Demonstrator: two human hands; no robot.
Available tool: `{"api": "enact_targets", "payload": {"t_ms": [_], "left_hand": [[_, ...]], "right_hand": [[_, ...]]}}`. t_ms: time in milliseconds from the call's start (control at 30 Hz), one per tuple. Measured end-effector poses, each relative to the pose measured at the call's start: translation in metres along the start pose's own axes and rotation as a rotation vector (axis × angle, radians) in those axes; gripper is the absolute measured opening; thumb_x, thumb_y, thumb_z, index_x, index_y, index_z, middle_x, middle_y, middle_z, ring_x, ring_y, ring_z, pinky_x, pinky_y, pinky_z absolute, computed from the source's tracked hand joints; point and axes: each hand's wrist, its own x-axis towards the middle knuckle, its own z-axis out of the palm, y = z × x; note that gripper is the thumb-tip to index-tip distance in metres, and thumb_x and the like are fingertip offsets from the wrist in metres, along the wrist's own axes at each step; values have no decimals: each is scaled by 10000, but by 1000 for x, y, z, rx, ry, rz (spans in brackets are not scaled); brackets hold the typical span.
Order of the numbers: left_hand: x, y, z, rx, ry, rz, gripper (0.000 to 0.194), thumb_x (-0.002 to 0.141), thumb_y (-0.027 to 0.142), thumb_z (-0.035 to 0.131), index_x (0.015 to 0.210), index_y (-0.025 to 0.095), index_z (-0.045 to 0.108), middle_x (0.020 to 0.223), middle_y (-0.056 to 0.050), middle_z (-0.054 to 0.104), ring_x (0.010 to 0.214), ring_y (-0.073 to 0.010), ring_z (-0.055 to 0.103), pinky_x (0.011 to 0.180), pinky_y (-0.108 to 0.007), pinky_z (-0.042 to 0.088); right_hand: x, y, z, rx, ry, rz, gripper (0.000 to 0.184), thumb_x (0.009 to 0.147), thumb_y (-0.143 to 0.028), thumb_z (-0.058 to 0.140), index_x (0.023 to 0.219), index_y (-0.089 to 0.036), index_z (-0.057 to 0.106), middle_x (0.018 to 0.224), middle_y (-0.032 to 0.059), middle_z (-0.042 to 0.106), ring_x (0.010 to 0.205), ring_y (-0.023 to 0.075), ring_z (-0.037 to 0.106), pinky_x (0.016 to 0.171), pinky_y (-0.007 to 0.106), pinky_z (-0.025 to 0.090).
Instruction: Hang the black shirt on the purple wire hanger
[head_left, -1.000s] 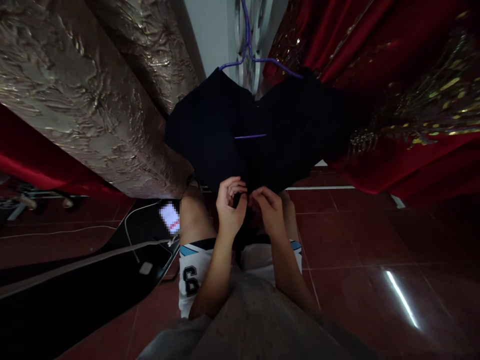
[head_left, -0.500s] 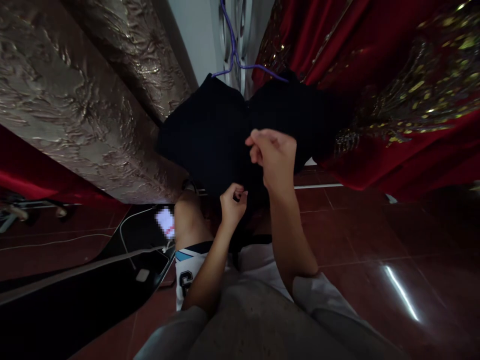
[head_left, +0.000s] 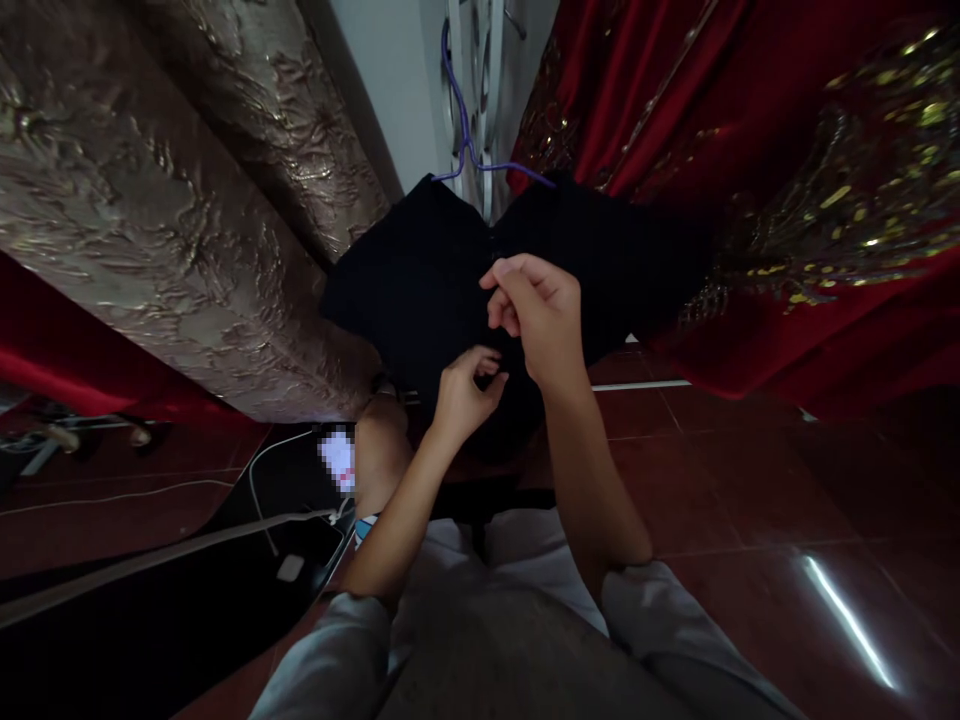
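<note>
A dark, short-sleeved top hangs by its shoulders on a purple hanger in front of me. My right hand is over the upper middle of the top, thumb and index finger pinched together, the other fingers curled. Whatever is in that pinch is too small or dark to make out. Lower and to the left, my left hand is near the front of the top, its fingers bent and the thumb apart from them. Nothing shows in the gap.
White metal scrollwork stands behind the hanger. A textured beige curtain hangs at left, red sequinned fabric at right. A black surface at lower left carries white cables and a blurred-out bright screen. The floor has reddish tiles.
My left hand has moved slightly up and right, and its thumb has parted from the fingers. My right hand has shifted a little left, still pinched. The top and hanger appear slightly lower in view.
</note>
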Motion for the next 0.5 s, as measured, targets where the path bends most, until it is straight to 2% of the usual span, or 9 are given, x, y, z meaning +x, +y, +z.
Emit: {"api": "enact_targets", "payload": {"t_ms": [67, 133, 200, 267, 333, 367, 433, 500], "left_hand": [[21, 23, -23, -23, 127, 108, 240, 929, 160, 644, 1164, 205, 641, 954, -43, 700, 844, -161, 677, 810, -298, 543], [48, 43, -47, 20, 251, 257, 244, 993, 231, 604, 1235, 228, 638, 1013, -49, 682, 873, -162, 667, 831, -310, 538], [73, 56, -64, 83, 201, 379, 222, 1010, 314, 613, 1214, 238, 659, 1017, -47, 667, 891, -177, 667, 822, -320, 535], [89, 65, -73, 143, 107, 464, 191, 1019, 379, 607, 1114, 234, 687, 958, -37, 650, 884, -188, 666, 819, -333, 531], [95, 72, -76, 187, 67, 511, 230, 1032, 427, 577, 1024, 223, 684, 903, -31, 624, 893, -198, 661, 842, -355, 523], [95, 74, -78, 200, 86, 527, 256, 1037, 446, 561, 1004, 218, 673, 895, -32, 611, 912, -204, 655, 865, -368, 516], [94, 72, -87, 235, 201, 554, 279, 1046, 459, 542, 1001, 207, 651, 918, -40, 594, 967, -211, 630, 927, -396, 485], [94, 56, -106, 270, 368, 547, 282, 1052, 458, 537, 1021, 194, 630, 968, -50, 582, 1016, -207, 588, 983, -415, 438]], "right_hand": [[0, 0, -5, -11, -3, 17, 376, 958, -498, 616, 770, -173, 629, 566, -47, 497, 472, 34, 455, 447, 155, 327], [-2, -2, -9, -24, -10, 20, 360, 959, -475, 618, 761, -174, 629, 564, -47, 493, 476, 36, 452, 449, 156, 323], [-2, -2, -11, -44, -18, 7, 342, 960, -454, 614, 762, -176, 631, 566, -46, 490, 481, 39, 443, 456, 162, 317], [0, 4, -11, -75, -1, -17, 321, 959, -425, 612, 757, -176, 625, 566, -46, 484, 482, 43, 425, 461, 173, 301], [0, 17, -9, -122, 42, -37, 302, 946, -380, 614, 725, -174, 600, 545, -51, 456, 467, 46, 377, 455, 193, 256], [-1, 26, -8, -150, 71, -44, 301, 932, -350, 617, 692, -174, 576, 530, -55, 431, 461, 47, 347, 456, 205, 234], [-9, 44, -6, -202, 142, -44, 315, 894, -292, 619, 622, -179, 509, 509, -63, 375, 464, 49, 303, 468, 223, 216], [-26, 59, -3, -243, 191, -27, 320, 859, -266, 619, 588, -183, 471, 506, -65, 358, 480, 56, 308, 488, 230, 239]]}}
